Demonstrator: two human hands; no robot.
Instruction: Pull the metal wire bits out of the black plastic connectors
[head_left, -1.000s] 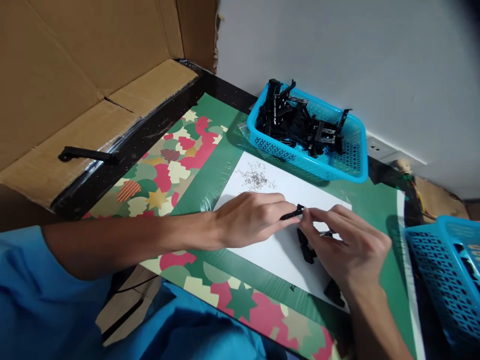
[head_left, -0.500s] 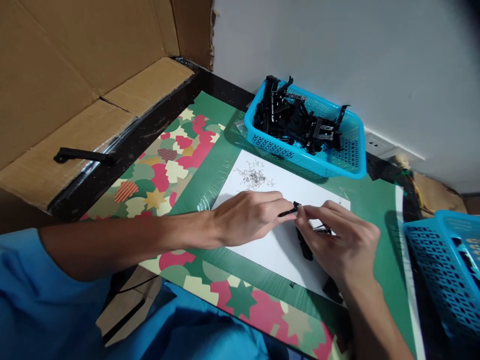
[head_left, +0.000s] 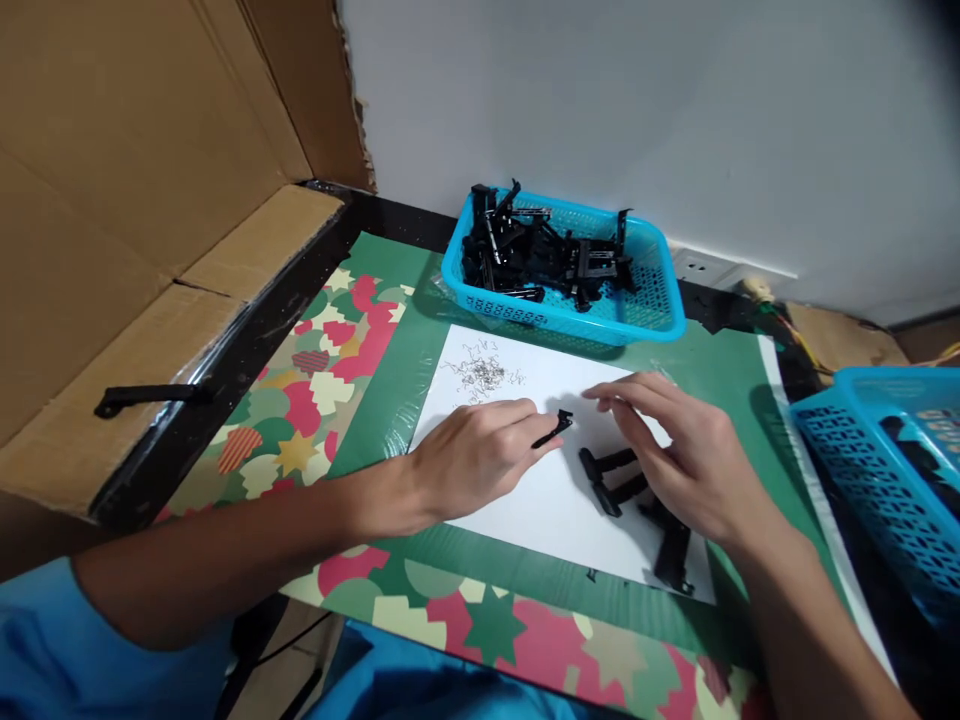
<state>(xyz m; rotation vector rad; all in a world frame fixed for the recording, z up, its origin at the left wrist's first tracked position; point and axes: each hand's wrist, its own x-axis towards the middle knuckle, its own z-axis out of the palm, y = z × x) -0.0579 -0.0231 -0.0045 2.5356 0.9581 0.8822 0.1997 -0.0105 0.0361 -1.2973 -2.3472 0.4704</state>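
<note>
Left hand (head_left: pixel 480 455) pinches a small black part (head_left: pixel 559 426) — right hand (head_left: pixel 694 455) loosely spread nearby.

1. My tabletop (head_left: pixel 390 215): dark, bare strip showing along the far and left sides.
2. Green sheet with patterned bands (head_left: pixel 435 545) covers most of it in front of me.
3. White paper (head_left: pixel 510 510) flat on that.
4. On the paper: loose heap of tiny wire pieces (head_left: pixel 484 372) far left, black parts (head_left: pixel 609 495) toward my right.
5. Blue basket (head_left: pixel 630 325) at the back, by the wall, loaded with black pieces (head_left: pixel 525 245).
</note>
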